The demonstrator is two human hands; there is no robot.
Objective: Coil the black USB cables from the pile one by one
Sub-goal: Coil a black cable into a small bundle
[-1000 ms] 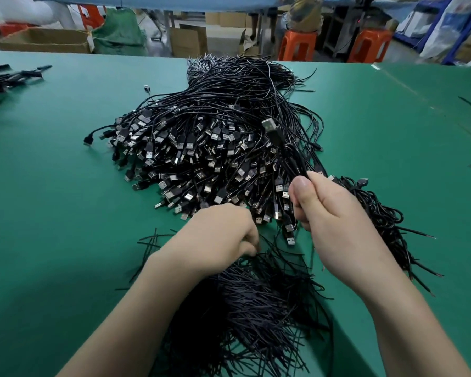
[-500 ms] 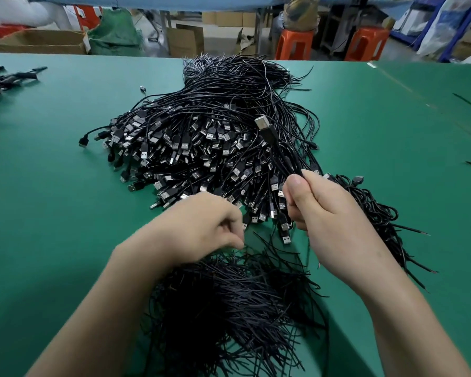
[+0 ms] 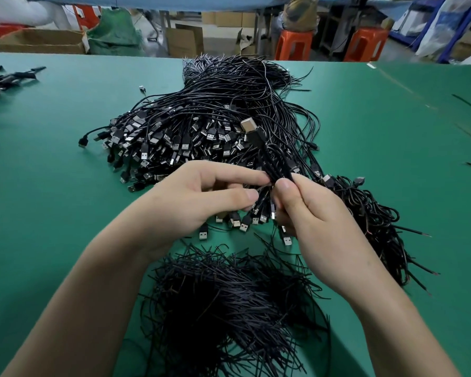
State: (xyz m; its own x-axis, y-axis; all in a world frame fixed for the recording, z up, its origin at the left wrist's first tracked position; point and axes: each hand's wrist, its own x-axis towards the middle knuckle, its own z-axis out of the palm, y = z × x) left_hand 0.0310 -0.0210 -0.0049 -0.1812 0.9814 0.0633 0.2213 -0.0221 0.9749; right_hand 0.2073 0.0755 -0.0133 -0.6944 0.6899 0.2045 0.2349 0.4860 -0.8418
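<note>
— From the head camera, what have I got hold of?

— Your right hand (image 3: 318,221) has its thumb and curled fingers closed round one folded black USB cable (image 3: 276,164). It is lifted above the near edge of the pile (image 3: 201,126), with its metal plug (image 3: 249,126) pointing up and away from you. Your left hand (image 3: 199,197) pinches the same strands just below, between forefinger and thumb.

— And where is everything else?

— The pile fills the middle of the green desk (image 3: 52,200), plugs fanned towards its left and near sides, loose tails running to the far edge. A heap of thin black ties (image 3: 223,295) lies at the near edge between your forearms. Bundled cables (image 3: 373,221) lie just right of your right hand, and a few more cables (image 3: 8,77) at the far left edge.

— Any writing to read?

— The cardboard boxes (image 3: 38,40) and orange stools (image 3: 294,44) beyond the desk are too blurred to tell.
</note>
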